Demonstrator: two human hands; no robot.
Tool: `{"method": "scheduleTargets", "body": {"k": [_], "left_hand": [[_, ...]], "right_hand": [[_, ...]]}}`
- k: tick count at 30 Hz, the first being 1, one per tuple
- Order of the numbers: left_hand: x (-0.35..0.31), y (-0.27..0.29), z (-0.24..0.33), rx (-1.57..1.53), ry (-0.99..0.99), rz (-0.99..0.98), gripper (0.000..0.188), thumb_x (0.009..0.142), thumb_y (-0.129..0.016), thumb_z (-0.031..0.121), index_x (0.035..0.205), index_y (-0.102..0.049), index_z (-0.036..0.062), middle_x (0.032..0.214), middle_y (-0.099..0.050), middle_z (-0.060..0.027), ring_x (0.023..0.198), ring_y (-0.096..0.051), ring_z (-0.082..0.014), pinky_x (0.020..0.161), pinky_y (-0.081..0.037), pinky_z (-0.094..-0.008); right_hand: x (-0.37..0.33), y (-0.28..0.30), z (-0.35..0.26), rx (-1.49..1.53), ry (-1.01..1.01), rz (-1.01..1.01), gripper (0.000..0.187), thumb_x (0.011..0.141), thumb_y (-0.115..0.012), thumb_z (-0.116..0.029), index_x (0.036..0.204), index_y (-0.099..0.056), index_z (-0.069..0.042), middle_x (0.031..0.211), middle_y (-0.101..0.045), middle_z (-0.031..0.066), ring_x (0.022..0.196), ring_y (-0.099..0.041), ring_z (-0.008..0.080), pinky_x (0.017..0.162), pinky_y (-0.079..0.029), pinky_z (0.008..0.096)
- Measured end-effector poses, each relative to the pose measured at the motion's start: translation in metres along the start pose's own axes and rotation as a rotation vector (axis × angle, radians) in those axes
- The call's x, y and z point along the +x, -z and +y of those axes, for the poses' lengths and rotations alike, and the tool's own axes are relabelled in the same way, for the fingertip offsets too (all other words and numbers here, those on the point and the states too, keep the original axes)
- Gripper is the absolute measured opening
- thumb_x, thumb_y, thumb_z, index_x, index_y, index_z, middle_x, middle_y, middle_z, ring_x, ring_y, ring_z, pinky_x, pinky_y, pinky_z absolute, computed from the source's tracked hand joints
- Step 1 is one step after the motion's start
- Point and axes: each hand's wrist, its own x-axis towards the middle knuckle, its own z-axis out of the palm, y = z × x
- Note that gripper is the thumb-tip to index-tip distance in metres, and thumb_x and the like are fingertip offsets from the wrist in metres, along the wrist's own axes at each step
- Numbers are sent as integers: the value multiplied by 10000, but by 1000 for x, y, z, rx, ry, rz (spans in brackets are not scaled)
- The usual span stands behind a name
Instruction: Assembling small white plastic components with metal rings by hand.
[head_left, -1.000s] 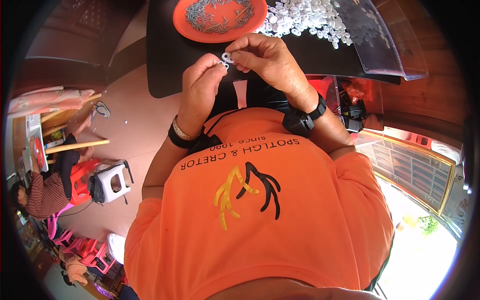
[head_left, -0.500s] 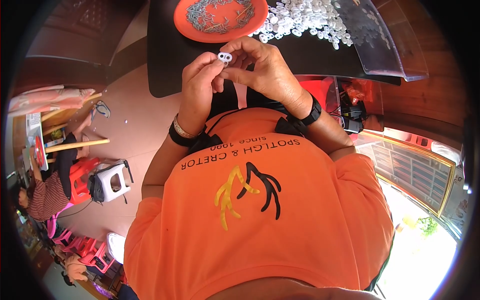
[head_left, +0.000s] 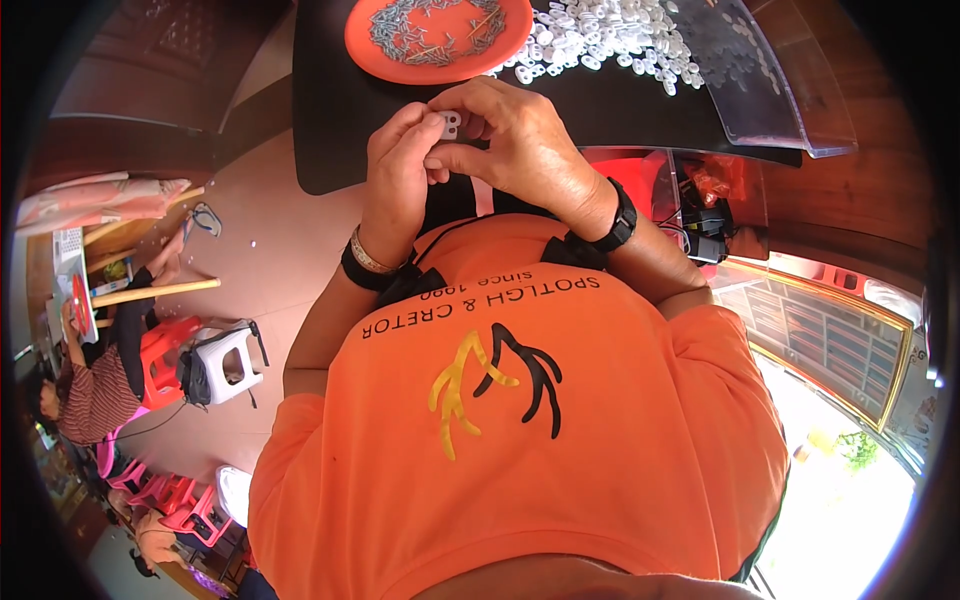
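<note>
Small white plastic piece point(head_left: 450, 124): pinched between fingertips of left hand point(head_left: 395, 180) and right hand point(head_left: 520, 150), both closed on it, above the black table's point(head_left: 330, 110) near edge. Orange plate point(head_left: 437, 38) of metal bits and white pieces heap point(head_left: 610, 35) toward far edge; bare table between.

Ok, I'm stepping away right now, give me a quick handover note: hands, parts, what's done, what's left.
Left hand: fingertips pinched on a small white plastic piece, held above the near edge of the black table.
Right hand: fingers closed on the same piece from the other side.
Parts: orange plate of small grey metal bits at the table's far side; a pile of white plastic pieces to its right; a clear plastic tray at the far right.
Done: one piece picked up, in both hands. No finished pieces can be told apart.
Left: the pile is large, so most of the work probably remains.
</note>
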Motion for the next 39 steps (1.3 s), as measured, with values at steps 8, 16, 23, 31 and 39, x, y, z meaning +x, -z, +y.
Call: {"method": "scheduleTargets", "body": {"k": [8, 16, 23, 31, 39], "left_hand": [[1, 9, -8, -44, -42, -35, 241, 943, -433, 205, 876, -556, 9, 629, -536, -27, 550, -490, -97, 528, -378, -220], [2, 7, -11, -107, -87, -12, 279, 930, -458, 201, 754, -550, 4, 575, -473, -10, 507, -439, -82, 490, -346, -218], [-1, 7, -12, -113, -132, -11, 267, 933, -451, 179, 751, -541, 4, 557, -461, -13, 470, -428, -83, 451, -328, -217], [0, 15, -2, -35, -170, -1, 220, 918, -455, 149, 805, -567, -2, 593, -462, -2, 507, -408, -71, 487, -314, -215], [10, 32, -10, -31, -120, 39, 202, 897, -474, 154, 803, -587, 14, 595, -474, 10, 510, -425, -67, 483, -310, -208]], "right_hand": [[1, -3, -1, -66, 77, 33, 212, 730, -710, -104, 906, -636, -13, 794, -649, 127, 690, -648, 287, 614, -533, 340], [1, -4, 0, -63, 69, -28, 143, 815, -665, -96, 934, -651, -17, 731, -656, 84, 623, -662, 212, 554, -517, 279], [1, -3, -6, -34, 90, -34, 99, 817, -664, -66, 903, -636, -25, 688, -632, 76, 518, -629, 195, 482, -499, 268], [23, 53, -3, -231, 128, 309, 142, 748, -710, -38, 878, -661, -64, 816, -682, 93, 673, -671, 243, 609, -538, 310], [71, 206, -5, -1260, 201, 842, 318, 805, -641, -124, 1096, -633, 2, 1174, -595, 167, 934, -628, 312, 775, -503, 350]]}}
